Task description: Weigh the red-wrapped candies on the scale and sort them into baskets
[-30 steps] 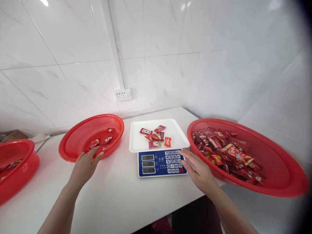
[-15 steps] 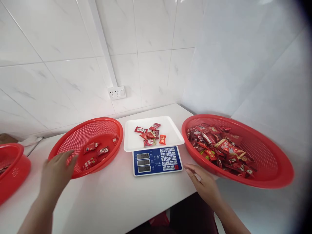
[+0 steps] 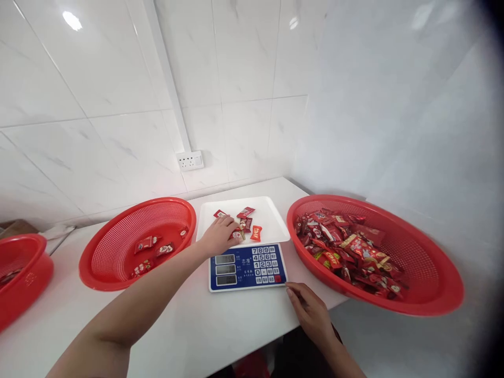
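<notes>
Red sweet wrappers (image 3: 245, 212), their print too small to read, lie scattered on the white tray (image 3: 271, 215) of a scale (image 3: 236, 275) with blue keys 0–9. The left hand (image 3: 219, 234) reaches out and curls over them, its grip unclear. The right hand (image 3: 311, 310) lies flat and empty beside the scale.

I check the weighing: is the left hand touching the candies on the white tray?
Touching. The head view shows the left hand with fingers lying on the candies on the white tray, no gap visible.
</notes>
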The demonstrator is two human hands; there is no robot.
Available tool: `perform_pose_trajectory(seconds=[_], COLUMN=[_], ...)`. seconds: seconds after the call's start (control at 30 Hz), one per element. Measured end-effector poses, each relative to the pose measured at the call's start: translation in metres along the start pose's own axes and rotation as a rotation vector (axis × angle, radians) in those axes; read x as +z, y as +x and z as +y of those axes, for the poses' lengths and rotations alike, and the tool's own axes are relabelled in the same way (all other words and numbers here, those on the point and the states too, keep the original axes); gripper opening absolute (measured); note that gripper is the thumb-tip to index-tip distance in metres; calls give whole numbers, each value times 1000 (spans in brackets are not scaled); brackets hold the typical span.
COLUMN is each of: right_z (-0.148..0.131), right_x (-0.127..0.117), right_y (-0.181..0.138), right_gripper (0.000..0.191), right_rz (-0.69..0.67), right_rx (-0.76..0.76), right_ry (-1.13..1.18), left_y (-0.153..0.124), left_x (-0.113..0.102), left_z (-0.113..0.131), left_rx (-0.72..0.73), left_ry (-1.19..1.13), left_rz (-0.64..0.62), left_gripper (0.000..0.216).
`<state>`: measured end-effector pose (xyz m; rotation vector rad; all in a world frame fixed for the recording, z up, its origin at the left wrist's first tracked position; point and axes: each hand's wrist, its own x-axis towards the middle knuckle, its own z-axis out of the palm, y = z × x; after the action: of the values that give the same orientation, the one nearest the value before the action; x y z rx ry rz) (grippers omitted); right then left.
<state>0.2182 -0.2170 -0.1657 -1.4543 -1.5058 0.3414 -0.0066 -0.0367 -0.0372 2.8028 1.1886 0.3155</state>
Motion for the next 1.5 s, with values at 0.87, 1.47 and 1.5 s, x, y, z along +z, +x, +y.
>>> perform_pose_trajectory(seconds=[0.87,1.47,1.5], right_z=[6,11,11], right_x=[0,4,4], right_y=[0,-1,-1], right_gripper=[25,31,32], right_rz=[9,9,15], right_rx=[20,82,89], right_ry=[67,81,82], left_y=[67,-3,-8], left_x=[-3,-5,-4], left_z=[22,16,16], left_rx=[104,-106,-124], left_ry=[-95,-53,-58], left_rz=[-312,109,116], left_gripper=[76,46,41])
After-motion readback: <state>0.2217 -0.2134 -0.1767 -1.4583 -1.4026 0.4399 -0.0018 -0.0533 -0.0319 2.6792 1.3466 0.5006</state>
